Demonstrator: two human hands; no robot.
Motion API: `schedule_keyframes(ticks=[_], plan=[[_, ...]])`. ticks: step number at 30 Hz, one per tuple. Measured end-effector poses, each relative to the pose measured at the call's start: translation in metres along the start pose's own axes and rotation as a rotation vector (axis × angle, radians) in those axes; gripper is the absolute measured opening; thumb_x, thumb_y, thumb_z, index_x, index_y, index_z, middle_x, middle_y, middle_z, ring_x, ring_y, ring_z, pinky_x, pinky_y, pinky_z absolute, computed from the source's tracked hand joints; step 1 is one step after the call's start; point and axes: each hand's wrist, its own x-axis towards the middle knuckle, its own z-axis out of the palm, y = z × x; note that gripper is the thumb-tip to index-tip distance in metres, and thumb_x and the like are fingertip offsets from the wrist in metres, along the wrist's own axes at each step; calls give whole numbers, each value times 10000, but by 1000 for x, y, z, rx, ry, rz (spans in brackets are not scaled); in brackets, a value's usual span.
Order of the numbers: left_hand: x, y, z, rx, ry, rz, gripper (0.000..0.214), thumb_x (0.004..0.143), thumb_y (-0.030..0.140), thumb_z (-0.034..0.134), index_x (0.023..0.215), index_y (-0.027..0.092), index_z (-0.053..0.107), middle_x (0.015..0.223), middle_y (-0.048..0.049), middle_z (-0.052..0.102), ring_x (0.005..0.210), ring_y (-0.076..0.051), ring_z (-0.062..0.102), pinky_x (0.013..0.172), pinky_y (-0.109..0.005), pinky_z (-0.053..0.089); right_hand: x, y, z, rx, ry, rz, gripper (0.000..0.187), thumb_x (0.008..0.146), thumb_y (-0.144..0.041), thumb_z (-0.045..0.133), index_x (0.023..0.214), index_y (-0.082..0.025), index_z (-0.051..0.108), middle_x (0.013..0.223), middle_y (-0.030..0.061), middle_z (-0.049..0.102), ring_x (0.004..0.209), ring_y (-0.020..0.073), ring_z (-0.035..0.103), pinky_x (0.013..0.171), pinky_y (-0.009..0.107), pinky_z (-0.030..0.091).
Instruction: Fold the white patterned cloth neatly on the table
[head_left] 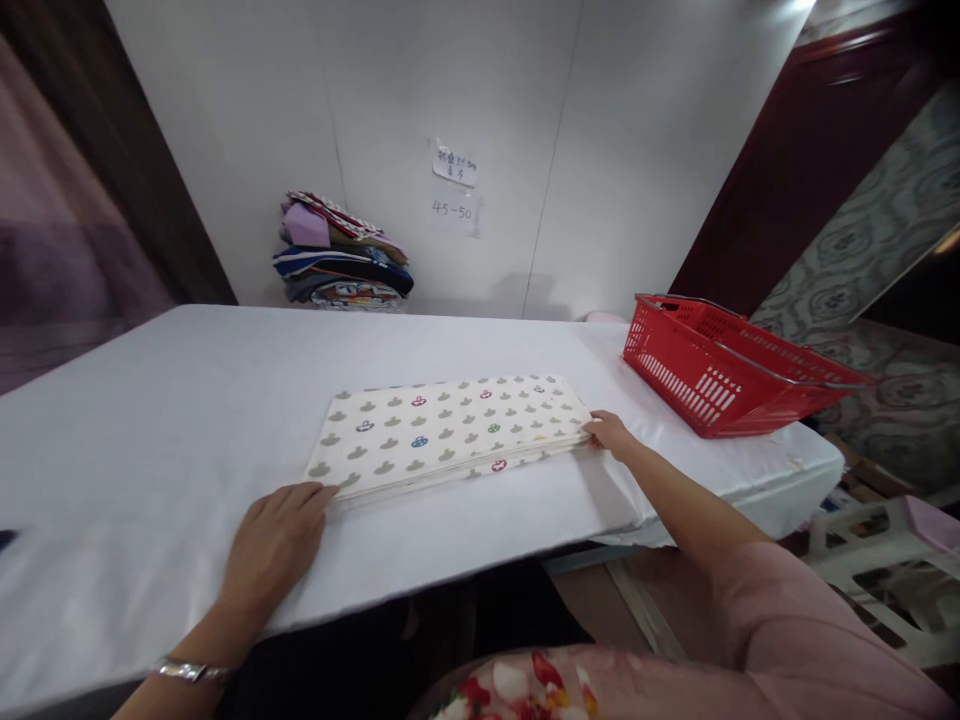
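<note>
A folded white cloth [450,430] printed with small grey and coloured shapes lies flat on the white table [150,420]. My left hand [274,540] rests at the cloth's near left corner, fingers together and touching its edge. My right hand [611,433] is at the cloth's right end, fingers curled onto the folded edge there. Whether either hand pinches the fabric or only presses on it is unclear.
A red plastic basket [720,375] with wire handles sits on the table's right end. A stack of folded clothes [341,255] stands against the white back wall, beside paper notes [455,185]. White plastic stools [885,570] stand on the floor at right.
</note>
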Motion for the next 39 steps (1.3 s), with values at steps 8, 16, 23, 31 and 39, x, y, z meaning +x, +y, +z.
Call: schedule_keyframes(ticks=[8,16,23,31,39], plan=[[1,4,-2,8,-7,9,352,822,159,374,1040,165,649,1036,-102,653,974,-247,577,825,-383,409,3,10,0,-266,66,-120,572,686,-175,613,1247,-163,497,765,45,665,755,205,616,688,293,452],[16,27,-11,45,-3,74,388,798,76,374,1086,153,622,1052,-108,640,1013,-259,552,869,-404,374,-36,-11,36,-473,39,-987,371,810,-176,481,1173,-183,560,1166,107,586,1083,240,505,934,397,384],[54,79,-1,-52,-39,163,273,848,108,397,1001,182,610,972,-95,626,928,-227,541,854,-397,369,-60,-38,81,-478,-187,-1239,292,841,-150,443,1070,-189,620,1061,89,630,980,216,548,862,385,429],[69,107,13,-52,-62,179,243,844,70,393,949,172,588,932,-81,599,882,-211,517,776,-349,375,-63,-47,83,-546,-259,-1299,300,876,-206,437,1143,-193,574,1096,100,604,984,223,534,850,376,431],[72,106,7,-173,-119,81,197,852,145,425,919,187,606,916,-75,616,889,-207,528,746,-334,401,-64,-42,85,-479,-248,-1325,322,873,-179,416,1161,-198,558,1098,102,597,999,222,522,851,384,432]])
